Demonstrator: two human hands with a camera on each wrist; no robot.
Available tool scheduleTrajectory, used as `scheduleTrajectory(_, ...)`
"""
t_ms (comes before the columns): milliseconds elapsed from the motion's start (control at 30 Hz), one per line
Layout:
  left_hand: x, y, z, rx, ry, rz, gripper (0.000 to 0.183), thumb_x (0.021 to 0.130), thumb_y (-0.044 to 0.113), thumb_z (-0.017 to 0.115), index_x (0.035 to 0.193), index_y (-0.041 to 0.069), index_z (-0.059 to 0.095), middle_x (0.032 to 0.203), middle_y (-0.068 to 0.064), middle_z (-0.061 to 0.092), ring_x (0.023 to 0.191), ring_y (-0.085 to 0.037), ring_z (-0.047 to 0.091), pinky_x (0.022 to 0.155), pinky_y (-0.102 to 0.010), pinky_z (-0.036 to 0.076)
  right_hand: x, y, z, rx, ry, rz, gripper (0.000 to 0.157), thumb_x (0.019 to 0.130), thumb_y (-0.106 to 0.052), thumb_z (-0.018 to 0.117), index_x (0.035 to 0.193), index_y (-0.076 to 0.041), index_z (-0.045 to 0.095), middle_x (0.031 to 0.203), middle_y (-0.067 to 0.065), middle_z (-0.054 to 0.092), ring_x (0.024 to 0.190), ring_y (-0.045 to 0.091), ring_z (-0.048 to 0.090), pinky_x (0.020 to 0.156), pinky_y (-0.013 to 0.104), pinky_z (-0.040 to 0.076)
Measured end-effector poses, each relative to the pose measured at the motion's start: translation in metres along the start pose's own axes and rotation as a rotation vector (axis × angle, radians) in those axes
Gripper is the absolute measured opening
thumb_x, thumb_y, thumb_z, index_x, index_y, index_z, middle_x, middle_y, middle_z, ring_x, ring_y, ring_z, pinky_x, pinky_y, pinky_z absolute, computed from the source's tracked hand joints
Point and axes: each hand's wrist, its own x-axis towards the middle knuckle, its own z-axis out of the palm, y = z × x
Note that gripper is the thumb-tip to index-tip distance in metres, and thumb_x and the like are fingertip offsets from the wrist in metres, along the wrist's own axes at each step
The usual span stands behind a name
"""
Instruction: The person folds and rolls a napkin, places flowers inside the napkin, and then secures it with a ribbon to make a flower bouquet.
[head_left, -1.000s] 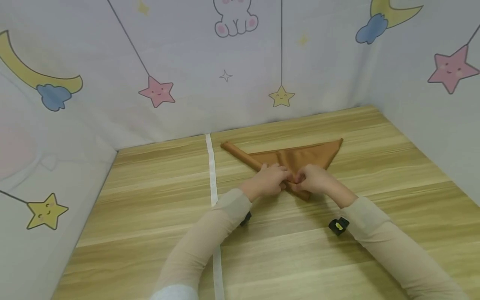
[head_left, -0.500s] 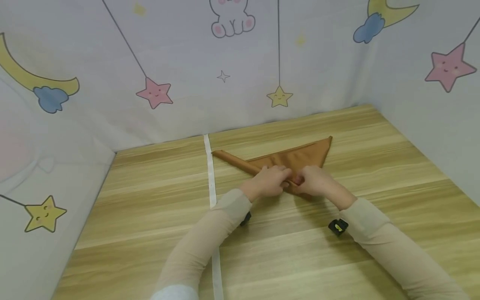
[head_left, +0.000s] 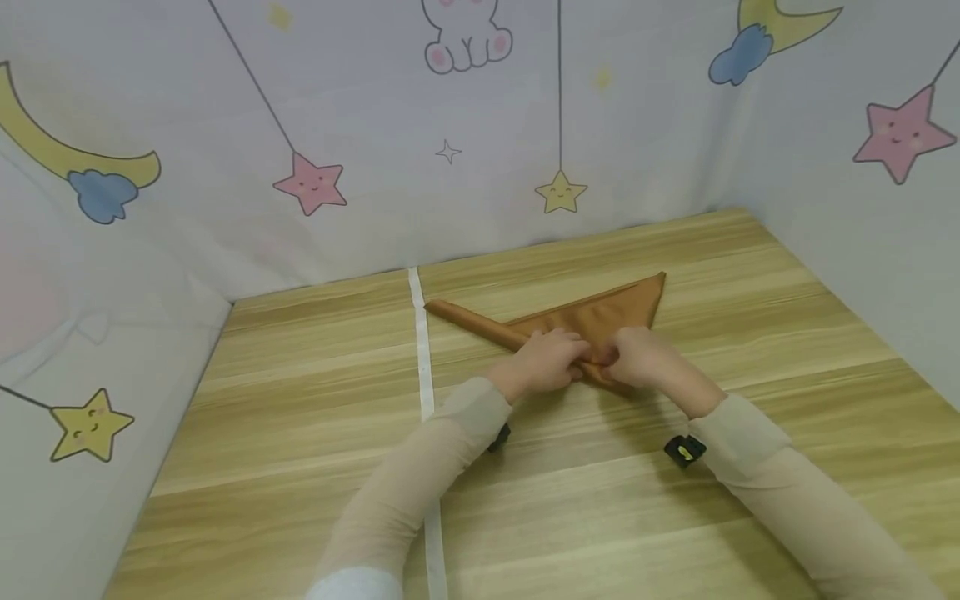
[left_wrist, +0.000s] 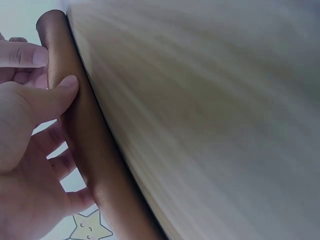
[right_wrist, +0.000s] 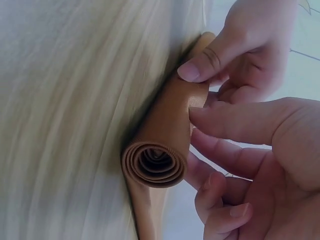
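Observation:
A brown leather-look sheet (head_left: 630, 304) lies on the table, its near edge wound into a roll (head_left: 472, 323) that slants from far left to near right. The flat part fans out to a pointed corner at the far right. My left hand (head_left: 547, 360) holds the roll near its middle, thumb on the near side and fingers beyond it. Close beside it my right hand (head_left: 641, 358) pinches the roll toward its near end. In the right wrist view the roll's end (right_wrist: 154, 165) shows several coiled layers, and both thumbs press on its side.
A white tape strip (head_left: 424, 358) runs down the wood-grain table (head_left: 315, 417), near the roll's left tip. Pale cloth walls with printed stars and moons enclose the far, left and right sides. Black wrist-camera mounts (head_left: 684, 450) hang below the cuffs.
Since a second ago the sheet has turned slightly, its rolled left tip swinging toward the tape and its right corner shifting left. Both hands have then moved a little to the right, keeping hold.

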Motion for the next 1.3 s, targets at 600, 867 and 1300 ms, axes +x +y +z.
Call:
scheduleTrajectory(600,0.011,0.015,0.004,0.024,-0.014,0.05,0.032,0.093,0.021,0.064,0.123,0.011,0.057,0.118,-0.002,0.056,0.108,-0.018,0.055,0.089,-0.03,0.046,-0.017,0.031,-0.002,-0.018,-0.009,-0.088,0.019,0.084,-0.014,0.07,0.069,-0.009,0.059,0.063,-0.002,0.052,0.058,0.013,0.044,0.055,0.029,0.039)
scheduleTrajectory(867,0.014,0.02,0.006,0.088,0.006,0.045,0.026,0.095,0.019,0.06,0.12,0.016,0.06,0.114,0.001,0.061,0.106,-0.019,0.054,0.086,-0.037,0.046,-0.02,0.045,-0.005,-0.019,-0.011,-0.098,0.02,0.087,-0.017,0.069,0.095,0.001,0.071,0.088,0.007,0.07,0.08,0.022,0.063,0.073,0.042,0.051)
scheduleTrajectory(1300,0.024,0.018,0.004,-0.026,-0.014,0.019,0.03,0.096,0.016,0.057,0.125,0.01,0.058,0.123,-0.002,0.063,0.113,-0.02,0.057,0.092,-0.033,0.047,-0.032,0.041,-0.004,-0.013,0.107,-0.152,0.016,0.078,-0.007,0.076,0.09,0.001,0.069,0.082,0.007,0.069,0.076,0.022,0.063,0.069,0.042,0.051)
